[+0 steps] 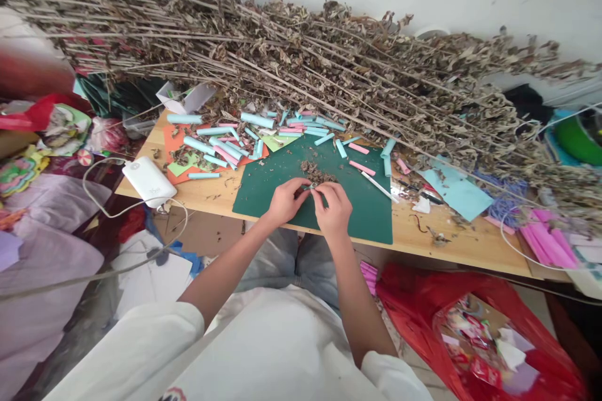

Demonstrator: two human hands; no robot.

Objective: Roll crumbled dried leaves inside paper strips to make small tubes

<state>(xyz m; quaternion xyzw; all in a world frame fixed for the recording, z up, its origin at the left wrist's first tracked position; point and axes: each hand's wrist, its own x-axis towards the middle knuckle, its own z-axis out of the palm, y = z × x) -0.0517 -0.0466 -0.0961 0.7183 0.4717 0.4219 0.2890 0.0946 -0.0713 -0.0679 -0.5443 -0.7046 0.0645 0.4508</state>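
Over a green cutting mat (268, 191), both hands meet at the fingertips. My left hand (288, 200) pinches a small thing too tiny to name, and my right hand (333, 205) grips at the same spot, thumb and forefinger together. Just beyond the fingers lies a small heap of crumbled dried leaves (316, 170). Rolled paper tubes (258, 119) in blue, pink and green are scattered along the mat's far side and to its left. A thin white stick (380, 187) rests right of my right hand, with a pink paper tube (362, 168) beside it.
Long bundles of dried stalks (301, 62) fill the table's back. A white power bank (149, 182) with a cable sits at the left edge. Blue paper (456, 187) and pink rolls (548, 238) lie at right. A red plastic bag (414, 301) of litter stands below.
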